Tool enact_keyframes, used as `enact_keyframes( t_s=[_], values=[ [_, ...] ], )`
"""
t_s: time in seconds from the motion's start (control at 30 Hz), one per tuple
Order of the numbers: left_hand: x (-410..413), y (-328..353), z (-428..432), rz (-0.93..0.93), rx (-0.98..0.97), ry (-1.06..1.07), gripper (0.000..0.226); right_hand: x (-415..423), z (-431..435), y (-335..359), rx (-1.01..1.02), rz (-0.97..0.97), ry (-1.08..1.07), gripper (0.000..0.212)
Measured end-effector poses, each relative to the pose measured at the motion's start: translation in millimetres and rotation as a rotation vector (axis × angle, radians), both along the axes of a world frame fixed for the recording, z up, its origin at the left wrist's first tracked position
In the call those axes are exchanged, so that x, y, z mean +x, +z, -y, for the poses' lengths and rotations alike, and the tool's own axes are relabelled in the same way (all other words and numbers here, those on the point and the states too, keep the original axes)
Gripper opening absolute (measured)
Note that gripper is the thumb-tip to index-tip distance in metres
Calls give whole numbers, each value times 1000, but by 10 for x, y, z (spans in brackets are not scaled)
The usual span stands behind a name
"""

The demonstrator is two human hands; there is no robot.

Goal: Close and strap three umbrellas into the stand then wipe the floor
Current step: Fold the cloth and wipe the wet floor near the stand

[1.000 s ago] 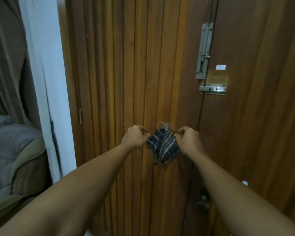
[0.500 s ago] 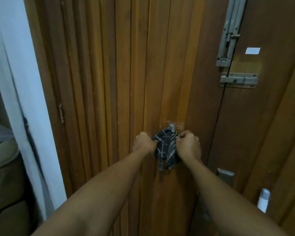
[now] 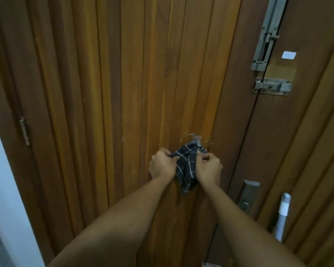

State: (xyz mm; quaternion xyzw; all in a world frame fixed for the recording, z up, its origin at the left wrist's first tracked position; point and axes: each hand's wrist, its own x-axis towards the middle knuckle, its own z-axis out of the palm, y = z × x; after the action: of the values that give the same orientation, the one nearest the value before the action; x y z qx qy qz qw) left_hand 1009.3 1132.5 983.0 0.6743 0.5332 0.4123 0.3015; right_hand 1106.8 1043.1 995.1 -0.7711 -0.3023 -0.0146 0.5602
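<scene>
Both forearms reach forward, near parallel, wrists straight. The left hand (image 3: 163, 165) and right hand (image 3: 208, 167) flank the dark blue checked cloth (image 3: 185, 166). The fingers (image 3: 165, 151) of each are curled and pinch its upper edges, and the bunched remainder hangs between them. The cloth's top sits at the small clear adhesive hook (image 3: 196, 138) on the brown slatted wooden door (image 3: 104, 93).

Judgement: the cloth is being worked at the hook (on or off, cannot tell). Advise lifting the fabric straight up over the prong rather than pulling outward, lest the hook tear loose.
</scene>
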Motion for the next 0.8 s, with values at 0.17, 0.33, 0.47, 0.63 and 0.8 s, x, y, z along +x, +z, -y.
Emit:
enact_keyframes(
  t_s=[0.17, 0.33, 0.47, 0.63, 0.8],
  values=[
    [-2, 4, 67, 97, -66, -36, 37, -96, -99, 38, 111, -310, -124, 34],
    [133, 2, 131, 499, -408, 75, 36, -188, -187, 115, 240, -631, -235, 44],
    [250, 18, 189, 797, -684, 40, 28, -182, -263, 125, 331, -744, -255, 41],
    [350, 58, 143, 982, -878, -7, 19, -179, -337, 187, 431, -896, -161, 12],
    [379, 208, 136, 987, -1013, -62, 12, -191, -359, 261, 507, -924, -104, 17]
  ],
)
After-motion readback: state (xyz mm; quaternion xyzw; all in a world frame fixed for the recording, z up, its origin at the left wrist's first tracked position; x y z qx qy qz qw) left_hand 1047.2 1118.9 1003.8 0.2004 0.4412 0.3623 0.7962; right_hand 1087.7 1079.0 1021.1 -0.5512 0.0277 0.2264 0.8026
